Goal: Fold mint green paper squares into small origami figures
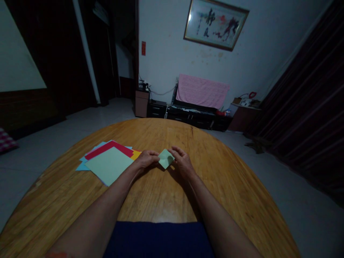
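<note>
A small folded piece of pale green paper [165, 159], diamond-shaped with creases across it, is held just above the table between my two hands. My left hand [147, 158] pinches its left corner. On the opposite side, my right hand [183, 161] grips the right corner between thumb and fingers, the other fingers curved behind it. Left of my left hand lies a fanned pile of coloured paper sheets [110, 166], with a pale green sheet on top and red, blue and yellow ones showing beneath. My left forearm covers part of the pile's right edge.
The round wooden table [220, 186] spreads out in front of me. Beyond it stand a low black cabinet [182, 114], a pink cloth [202, 90] draped over something on it, and a side cabinet [243, 116]. A framed picture [216, 23] hangs on the wall; a dark curtain [303, 93] is at right.
</note>
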### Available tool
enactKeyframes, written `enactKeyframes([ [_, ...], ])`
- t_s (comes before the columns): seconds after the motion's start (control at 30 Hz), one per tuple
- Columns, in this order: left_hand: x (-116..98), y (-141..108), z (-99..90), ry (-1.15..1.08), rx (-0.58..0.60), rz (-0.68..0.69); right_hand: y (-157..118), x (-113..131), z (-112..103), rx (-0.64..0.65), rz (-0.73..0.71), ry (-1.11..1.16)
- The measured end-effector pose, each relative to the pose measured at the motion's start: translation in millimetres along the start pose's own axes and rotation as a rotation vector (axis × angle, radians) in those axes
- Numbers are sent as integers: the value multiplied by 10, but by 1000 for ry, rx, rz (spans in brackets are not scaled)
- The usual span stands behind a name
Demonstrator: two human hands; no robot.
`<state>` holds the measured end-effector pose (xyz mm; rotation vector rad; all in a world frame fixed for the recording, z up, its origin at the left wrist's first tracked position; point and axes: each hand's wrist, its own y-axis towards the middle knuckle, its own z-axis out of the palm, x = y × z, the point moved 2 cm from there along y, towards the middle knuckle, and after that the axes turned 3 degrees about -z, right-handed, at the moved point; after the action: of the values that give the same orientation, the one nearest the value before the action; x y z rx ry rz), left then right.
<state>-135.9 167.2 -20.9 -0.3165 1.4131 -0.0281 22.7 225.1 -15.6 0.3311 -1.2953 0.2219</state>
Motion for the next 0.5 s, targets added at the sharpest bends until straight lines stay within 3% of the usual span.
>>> enactKeyframes([
  [0.23, -25, 17, 42, -241, 17, -18, -28, -101, 45, 135, 29, 47],
  [0.5, 58, 14, 191, -261, 97, -47, 11, -114, 51, -1, -111, -76],
])
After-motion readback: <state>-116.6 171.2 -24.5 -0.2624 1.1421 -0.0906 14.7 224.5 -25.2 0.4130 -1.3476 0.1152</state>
